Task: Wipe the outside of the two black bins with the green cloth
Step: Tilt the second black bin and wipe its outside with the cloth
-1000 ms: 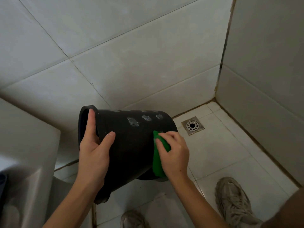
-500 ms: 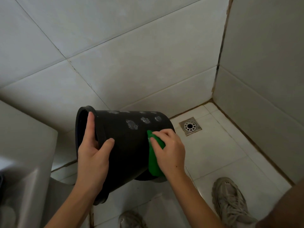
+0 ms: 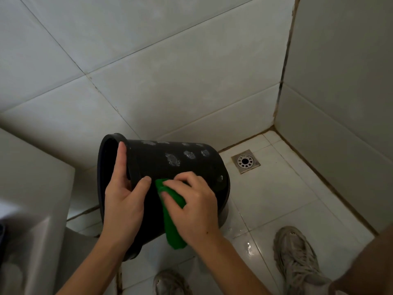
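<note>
Your left hand (image 3: 122,201) grips the bin (image 3: 180,167) rim; right hand (image 3: 191,207) clutches the green cloth (image 3: 172,226). Press firmly, sweeping from the rim grip toward the base.

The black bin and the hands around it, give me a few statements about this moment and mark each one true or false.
1. The black bin is held tipped on its side, with its open mouth toward the left of the picture. True.
2. The left hand holds the green cloth. False: the right hand presses the cloth against the bin's side; the left hand grips the bin at its rim.
3. The floor drain lies on the tiles near the corner of the walls. True.
4. The bin stands upright on the floor. False: it is lifted and tilted in the hands.
5. Pale smudges show on the upper side of the bin. True.
</note>
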Tool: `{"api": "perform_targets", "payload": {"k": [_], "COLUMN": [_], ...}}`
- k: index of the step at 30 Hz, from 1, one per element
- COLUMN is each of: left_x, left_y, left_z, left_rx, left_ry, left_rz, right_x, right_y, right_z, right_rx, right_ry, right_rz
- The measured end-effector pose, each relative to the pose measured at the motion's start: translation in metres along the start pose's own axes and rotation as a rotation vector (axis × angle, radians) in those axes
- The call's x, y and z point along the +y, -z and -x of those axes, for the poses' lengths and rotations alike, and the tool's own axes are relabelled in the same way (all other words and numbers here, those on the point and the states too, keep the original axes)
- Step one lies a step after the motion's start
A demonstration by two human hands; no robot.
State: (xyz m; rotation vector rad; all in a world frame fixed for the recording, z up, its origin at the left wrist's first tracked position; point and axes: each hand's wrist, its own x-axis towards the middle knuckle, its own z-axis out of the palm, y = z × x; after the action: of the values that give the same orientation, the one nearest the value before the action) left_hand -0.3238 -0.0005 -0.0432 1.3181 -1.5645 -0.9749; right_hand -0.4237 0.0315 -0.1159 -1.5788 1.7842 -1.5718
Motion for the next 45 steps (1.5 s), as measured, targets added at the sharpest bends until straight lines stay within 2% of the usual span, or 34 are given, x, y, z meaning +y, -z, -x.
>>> {"api": "perform_targets", "payload": {"k": [2,7,12,15,18,23,30,35,41,45], "left_x": [-0.001,-0.002,-0.001,0.001,0.001,0.002,0.002,0.001,0.001,0.001], "left_y": [0.003,0.005,0.013,0.013,0.012,0.012,0.010,0.009,0.009,0.007], "left_z": [-0.001,-0.002,-0.008,-0.010,-0.009,-0.008,-0.007,-0.002,-0.005,0.000], "left_rx": [0.020,0.023,0.032,0.024,0.012,0.014,0.016,-0.032,-0.028,-0.063], "left_ry": [-0.001,0.013,0.039,0.053,0.056,0.062,0.070,0.072,0.058,0.063], "left_rz": [0.007,0.038,0.077,0.077,0.068,0.070,0.077,0.031,0.039,0.032], "right_x": [-0.004,0.008,0.033,0.069,0.096,0.118,0.110,0.130,0.104,0.122], "right_y": [-0.002,-0.008,-0.012,-0.008,0.001,0.012,0.003,0.012,-0.004,0.002], "right_z": [-0.006,-0.015,0.013,0.010,-0.001,-0.024,-0.003,-0.021,0.006,-0.012], "right_rx": [-0.012,0.119,0.143,0.221,0.207,0.201,0.167,0.192,0.202,0.246], "right_ry": [0.034,-0.106,0.052,-0.137,-0.345,-0.520,-0.363,-0.513,-0.342,-0.548], "right_rz": [0.019,0.061,0.120,0.139,0.137,0.165,0.182,0.236,0.136,0.149]}}
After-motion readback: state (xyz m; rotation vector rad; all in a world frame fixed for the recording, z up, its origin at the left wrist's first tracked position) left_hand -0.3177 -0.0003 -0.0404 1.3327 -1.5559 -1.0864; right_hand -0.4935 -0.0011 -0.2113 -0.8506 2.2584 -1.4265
